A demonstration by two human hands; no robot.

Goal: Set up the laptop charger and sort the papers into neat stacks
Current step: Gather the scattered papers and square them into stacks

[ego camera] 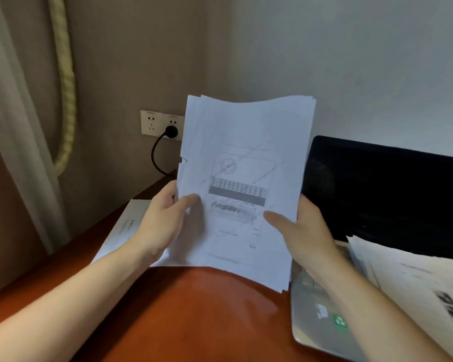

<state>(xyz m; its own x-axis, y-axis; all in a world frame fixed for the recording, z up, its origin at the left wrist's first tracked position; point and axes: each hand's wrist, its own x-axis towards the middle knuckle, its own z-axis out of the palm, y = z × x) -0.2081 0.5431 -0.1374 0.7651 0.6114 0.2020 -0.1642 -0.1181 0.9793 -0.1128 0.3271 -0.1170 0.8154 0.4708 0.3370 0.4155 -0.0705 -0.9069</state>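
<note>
Papers (246, 178) stand upright over the table (194, 309), pinched at both side edges. My left hand (165, 220) and right hand (301, 231) each press a thumb in front, fingers behind. Another pile (416, 278) lies on the laptop (377, 192) to my right. Farther back, a black plug (171, 131) sits in the wall socket (152, 124).

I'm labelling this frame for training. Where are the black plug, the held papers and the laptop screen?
black plug (171, 131): head view, round body in the wall socket (152, 124).
held papers (246, 137): head view, blank upper part of front sheet.
laptop screen (382, 189): head view, dark middle of the display.
</note>
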